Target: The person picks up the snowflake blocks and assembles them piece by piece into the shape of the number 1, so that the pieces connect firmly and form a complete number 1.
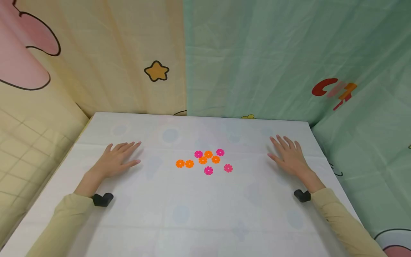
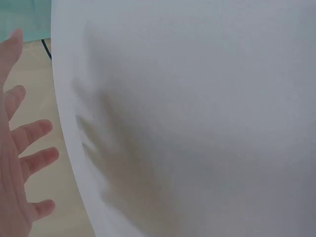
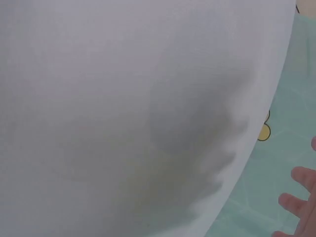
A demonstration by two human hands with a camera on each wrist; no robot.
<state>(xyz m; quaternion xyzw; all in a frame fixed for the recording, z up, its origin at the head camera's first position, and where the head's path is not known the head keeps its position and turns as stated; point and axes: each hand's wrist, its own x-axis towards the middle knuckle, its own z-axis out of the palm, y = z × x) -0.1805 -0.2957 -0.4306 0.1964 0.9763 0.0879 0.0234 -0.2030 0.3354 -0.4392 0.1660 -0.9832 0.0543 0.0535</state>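
Several small round flower-like discs lie loosely grouped near the middle of the white table (image 1: 179, 192). Some are orange, such as the orange disc (image 1: 180, 163) at the left end of the group; others are pink, such as the pink disc (image 1: 228, 168) at the right. To the left of them, my left hand (image 1: 115, 161) hovers over the table with fingers spread and nothing held. My right hand (image 1: 290, 157) is likewise spread above the table on the other side, holding nothing. Both wrist views show part of a hand and its shadow on the cloth.
A black wrist mount (image 1: 103, 200) sits at the left wrist and another black mount (image 1: 302, 195) at the right. Behind the table hang a beige curtain (image 1: 128, 43) and a green curtain (image 1: 273, 53) with cartoon prints.
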